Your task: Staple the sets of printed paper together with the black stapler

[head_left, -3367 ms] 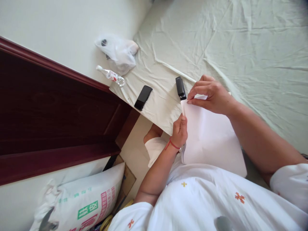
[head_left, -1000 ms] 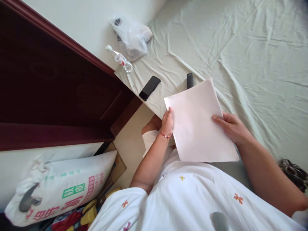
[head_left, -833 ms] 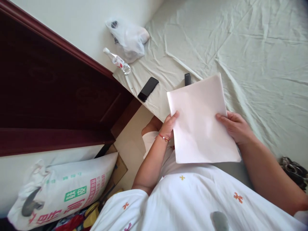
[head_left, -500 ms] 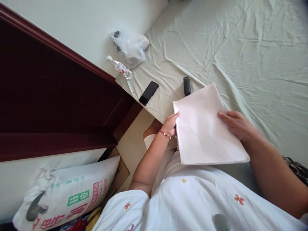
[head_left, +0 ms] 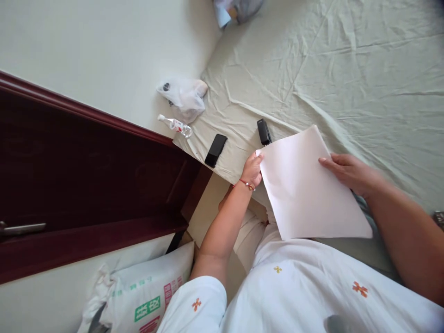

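Note:
A stack of blank white paper is held above my lap, tilted, its far edge over the bed. My left hand pinches its upper left corner, thumb on top. On the right edge, my right hand grips the sheets with the thumb on top and the other fingers hidden underneath. Just past the far left corner lies a black stapler on the bed sheet. A black phone rests farther left, close to the bed's edge.
The bed has a wrinkled pale green sheet. Against the wall lie a clear plastic bottle and a white plastic bag. Left is a dark red wooden door with a metal handle. A printed white sack stands at the lower left.
My left hand has slid up to the upper left corner of the paper. The stack has turned slightly and shifted right. The camera view has also tilted.

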A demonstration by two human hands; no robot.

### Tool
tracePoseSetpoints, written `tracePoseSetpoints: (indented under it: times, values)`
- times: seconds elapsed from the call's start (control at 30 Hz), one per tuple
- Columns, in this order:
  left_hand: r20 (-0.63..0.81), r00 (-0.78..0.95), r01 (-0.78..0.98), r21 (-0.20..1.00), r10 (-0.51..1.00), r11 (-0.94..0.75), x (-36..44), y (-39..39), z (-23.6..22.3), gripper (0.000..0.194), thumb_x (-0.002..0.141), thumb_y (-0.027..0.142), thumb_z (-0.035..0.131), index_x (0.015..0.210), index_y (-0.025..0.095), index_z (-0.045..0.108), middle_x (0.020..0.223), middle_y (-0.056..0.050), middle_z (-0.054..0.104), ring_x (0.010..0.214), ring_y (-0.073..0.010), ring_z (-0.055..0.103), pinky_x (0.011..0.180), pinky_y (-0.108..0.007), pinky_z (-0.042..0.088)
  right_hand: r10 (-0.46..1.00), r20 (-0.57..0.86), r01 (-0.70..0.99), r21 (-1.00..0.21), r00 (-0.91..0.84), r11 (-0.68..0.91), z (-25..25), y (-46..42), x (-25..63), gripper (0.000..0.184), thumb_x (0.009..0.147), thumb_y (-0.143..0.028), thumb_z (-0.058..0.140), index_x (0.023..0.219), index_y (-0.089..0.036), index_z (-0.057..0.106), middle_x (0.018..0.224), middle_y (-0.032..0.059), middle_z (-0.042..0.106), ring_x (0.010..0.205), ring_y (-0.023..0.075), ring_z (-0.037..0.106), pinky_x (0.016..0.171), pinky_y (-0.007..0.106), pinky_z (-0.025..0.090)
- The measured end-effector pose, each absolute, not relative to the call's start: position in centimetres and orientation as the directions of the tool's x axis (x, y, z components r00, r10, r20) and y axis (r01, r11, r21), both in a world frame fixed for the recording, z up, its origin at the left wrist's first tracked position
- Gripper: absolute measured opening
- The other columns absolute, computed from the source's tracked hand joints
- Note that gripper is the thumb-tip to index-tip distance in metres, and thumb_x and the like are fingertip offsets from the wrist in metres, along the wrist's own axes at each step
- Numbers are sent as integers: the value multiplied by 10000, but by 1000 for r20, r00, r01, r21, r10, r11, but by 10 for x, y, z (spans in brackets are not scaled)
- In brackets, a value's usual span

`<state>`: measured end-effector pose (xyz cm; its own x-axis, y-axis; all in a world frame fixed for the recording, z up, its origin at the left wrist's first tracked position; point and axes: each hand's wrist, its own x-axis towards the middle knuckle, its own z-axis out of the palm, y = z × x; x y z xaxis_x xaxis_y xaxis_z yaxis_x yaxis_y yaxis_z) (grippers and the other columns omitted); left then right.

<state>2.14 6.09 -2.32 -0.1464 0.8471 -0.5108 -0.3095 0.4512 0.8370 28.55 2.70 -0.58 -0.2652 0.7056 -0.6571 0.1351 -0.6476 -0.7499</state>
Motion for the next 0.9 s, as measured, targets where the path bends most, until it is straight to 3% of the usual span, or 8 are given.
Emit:
tracePoseSetpoints:
  times: [0.1,0.2,0.3,0.4,0.67,0.9]
  values:
    - [-520,-135,-345,822,843,452,27,56,-17,227,874,181,645,1098,152,620,962,-78,757,1089,-242,726,1086,-426,514,694,-662,78,-737,-282,-672,-9,28,293,219,1065,-284,492,1061,-197,693,799,68,774,630,179,727,578,251,580]
    - [-481,-201,-311,858,853,410,29,59,-18,219,933,153,576,1150,184,587,849,-13,717,843,-160,711,995,-369,547,709,-645,102,-756,-285,-647,-14,29,297,211,1055,-298,520,946,-206,675,790,50,760,640,178,721,542,238,560]
    - [-462,-300,-228,884,835,407,30,66,-25,96,961,125,528,1034,163,577,732,21,639,659,-103,606,881,-300,540,723,-641,141,-765,-258,-628,-17,28,299,226,1048,-322,530,904,-214,666,800,43,763,639,182,722,509,237,543]
    - [-465,-353,-170,885,812,433,30,71,-28,53,931,92,556,919,143,560,728,25,604,653,-92,577,838,-270,517,723,-663,133,-748,-195,-650,-17,29,299,231,1044,-324,520,899,-223,668,764,30,754,587,175,700,479,238,522]
    - [-569,-413,-49,794,711,606,30,86,-11,168,879,50,582,952,172,491,676,42,580,557,-97,540,722,-277,496,767,-634,147,-772,-101,-619,-18,34,294,241,1023,-313,529,873,-209,686,735,26,747,542,158,672,448,217,469]
    - [-563,-434,-21,786,703,617,31,95,-13,218,809,18,580,963,164,527,651,58,552,568,-105,558,800,-340,552,795,-598,190,-796,-105,-574,-15,34,292,229,1017,-316,538,901,-196,694,774,44,764,576,153,681,481,205,466]
